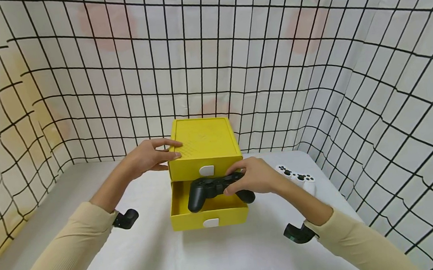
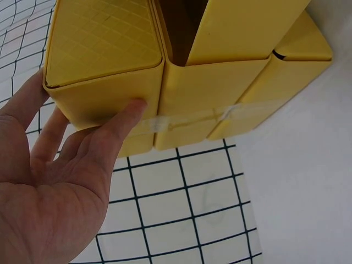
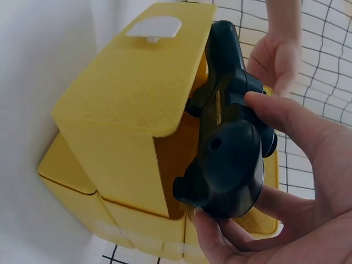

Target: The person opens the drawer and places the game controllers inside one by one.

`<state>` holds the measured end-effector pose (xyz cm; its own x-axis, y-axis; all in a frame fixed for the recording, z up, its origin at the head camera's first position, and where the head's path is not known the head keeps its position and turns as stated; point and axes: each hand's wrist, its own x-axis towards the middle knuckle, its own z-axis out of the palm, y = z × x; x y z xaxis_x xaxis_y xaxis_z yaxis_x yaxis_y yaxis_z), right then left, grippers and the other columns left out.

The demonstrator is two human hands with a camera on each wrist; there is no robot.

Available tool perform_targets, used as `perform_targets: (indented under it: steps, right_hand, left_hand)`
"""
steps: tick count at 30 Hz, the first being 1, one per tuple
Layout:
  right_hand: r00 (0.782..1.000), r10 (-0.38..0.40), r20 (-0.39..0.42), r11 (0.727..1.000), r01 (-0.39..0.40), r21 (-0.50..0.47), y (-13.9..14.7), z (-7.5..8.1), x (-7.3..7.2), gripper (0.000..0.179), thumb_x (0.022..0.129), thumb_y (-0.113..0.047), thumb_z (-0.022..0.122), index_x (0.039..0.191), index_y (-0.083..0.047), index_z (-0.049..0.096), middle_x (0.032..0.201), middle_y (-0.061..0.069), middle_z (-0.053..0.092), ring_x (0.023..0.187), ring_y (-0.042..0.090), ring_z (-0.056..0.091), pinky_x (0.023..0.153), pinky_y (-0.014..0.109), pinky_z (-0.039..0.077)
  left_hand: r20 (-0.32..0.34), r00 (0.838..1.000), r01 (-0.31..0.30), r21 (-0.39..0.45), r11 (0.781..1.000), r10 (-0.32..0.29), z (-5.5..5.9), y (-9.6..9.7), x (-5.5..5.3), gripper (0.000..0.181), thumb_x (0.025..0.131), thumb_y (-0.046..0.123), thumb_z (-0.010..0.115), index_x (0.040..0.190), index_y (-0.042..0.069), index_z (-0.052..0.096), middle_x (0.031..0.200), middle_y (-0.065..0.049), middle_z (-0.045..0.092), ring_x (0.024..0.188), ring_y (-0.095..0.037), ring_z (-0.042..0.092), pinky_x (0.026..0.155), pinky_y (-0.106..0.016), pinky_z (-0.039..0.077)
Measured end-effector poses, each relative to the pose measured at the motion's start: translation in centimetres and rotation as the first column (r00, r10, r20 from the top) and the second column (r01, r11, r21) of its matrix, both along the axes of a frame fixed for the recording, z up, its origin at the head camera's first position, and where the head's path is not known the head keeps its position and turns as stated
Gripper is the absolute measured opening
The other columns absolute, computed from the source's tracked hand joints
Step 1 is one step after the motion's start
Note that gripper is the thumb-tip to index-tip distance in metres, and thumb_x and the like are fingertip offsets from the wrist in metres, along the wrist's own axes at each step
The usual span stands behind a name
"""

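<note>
A black game controller [image 1: 207, 188] is gripped at its right side by my right hand [image 1: 255, 175], over the pulled-out drawer [image 1: 181, 221] of a yellow drawer box [image 1: 205, 138]. In the right wrist view, my thumb and fingers pinch the controller [image 3: 225, 148] beside the drawer's opening. My left hand [image 1: 149, 156] rests on the box's upper left edge. The left wrist view shows its fingers spread along the top unit's side wall [image 2: 104, 102], with the half-open drawer [image 2: 236, 33] beside it.
A white game controller [image 1: 296, 177] lies on the white table [image 1: 158, 262], to the right behind my right forearm. Black grid netting [image 1: 202, 67] over white sheeting encloses the back and both sides. White tabs [image 1: 211, 223] mark the drawer fronts.
</note>
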<state>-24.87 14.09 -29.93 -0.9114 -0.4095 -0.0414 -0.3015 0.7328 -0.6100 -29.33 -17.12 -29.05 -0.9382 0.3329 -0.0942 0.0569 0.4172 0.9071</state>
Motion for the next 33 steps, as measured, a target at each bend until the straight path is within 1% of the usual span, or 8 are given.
perform_targets:
  steps: [6, 11, 16, 20, 28, 33]
  right_hand:
    - [1.0, 0.003, -0.01, 1.0, -0.003, -0.014, -0.6, -0.2, 0.2, 0.045, 0.064, -0.042, 0.084, 0.101, -0.021, 0.07, 0.098, -0.001, 0.063, 0.075, 0.016, 0.063, 0.066, 0.028, 0.056]
    - [1.0, 0.002, -0.031, 1.0, -0.002, 0.005, -1.0, -0.6, 0.1, 0.045, 0.063, -0.046, 0.084, 0.099, -0.023, 0.071, 0.096, -0.005, 0.065, 0.079, 0.015, 0.061, 0.067, 0.027, 0.054]
    - [0.999, -0.008, -0.037, 1.0, 0.009, 0.011, -1.2, -0.9, 0.1, 0.045, 0.062, -0.047, 0.084, 0.099, -0.024, 0.071, 0.1, -0.006, 0.065, 0.085, 0.015, 0.06, 0.069, 0.026, 0.054]
    - [0.999, -0.011, -0.044, 1.0, 0.012, 0.018, -1.4, -1.0, 0.1, 0.047, 0.062, -0.048, 0.084, 0.1, -0.024, 0.071, 0.101, -0.006, 0.065, 0.084, 0.015, 0.06, 0.069, 0.026, 0.054]
    - [0.997, -0.008, -0.083, 0.999, 0.011, 0.034, -1.6, -1.9, 0.0, 0.045, 0.063, -0.046, 0.084, 0.1, -0.023, 0.072, 0.094, -0.006, 0.067, 0.076, 0.012, 0.061, 0.065, 0.025, 0.054]
    - [0.988, 0.0, -0.153, 0.999, 0.005, 0.036, -1.7, -2.6, 0.1, 0.039, 0.064, -0.044, 0.083, 0.095, -0.023, 0.072, 0.087, -0.009, 0.065, 0.078, 0.012, 0.058, 0.064, 0.026, 0.052]
  left_hand:
    - [-0.004, 1.0, -0.005, 0.001, 1.0, 0.005, 0.0, 0.0, 0.1, 0.051, 0.085, 0.034, 0.071, 0.132, 0.02, 0.056, 0.139, -0.007, 0.046, 0.117, -0.027, 0.056, 0.088, -0.039, 0.054]
    - [-0.005, 1.0, -0.003, 0.009, 1.0, 0.003, -0.1, 0.0, 0.1, 0.05, 0.086, 0.034, 0.071, 0.131, 0.02, 0.056, 0.14, -0.007, 0.046, 0.117, -0.027, 0.056, 0.088, -0.039, 0.054]
    - [-0.001, 1.0, 0.001, 0.012, 1.0, -0.001, -0.1, 0.0, 0.2, 0.051, 0.085, 0.035, 0.072, 0.131, 0.02, 0.057, 0.141, -0.007, 0.044, 0.118, -0.027, 0.056, 0.089, -0.04, 0.054]
    - [-0.006, 1.0, 0.007, 0.013, 1.0, -0.007, 0.0, 0.0, 0.2, 0.051, 0.085, 0.035, 0.071, 0.132, 0.019, 0.056, 0.144, -0.008, 0.041, 0.121, -0.028, 0.053, 0.089, -0.041, 0.054]
    - [-0.003, 1.0, -0.006, 0.001, 1.0, 0.006, -0.1, 0.0, 0.2, 0.051, 0.085, 0.035, 0.071, 0.132, 0.02, 0.056, 0.141, -0.008, 0.044, 0.118, -0.028, 0.055, 0.089, -0.041, 0.054]
    - [-0.004, 1.0, -0.003, 0.007, 1.0, 0.003, -0.1, 0.0, 0.2, 0.05, 0.086, 0.034, 0.071, 0.132, 0.02, 0.056, 0.143, -0.008, 0.042, 0.119, -0.028, 0.055, 0.09, -0.041, 0.053]
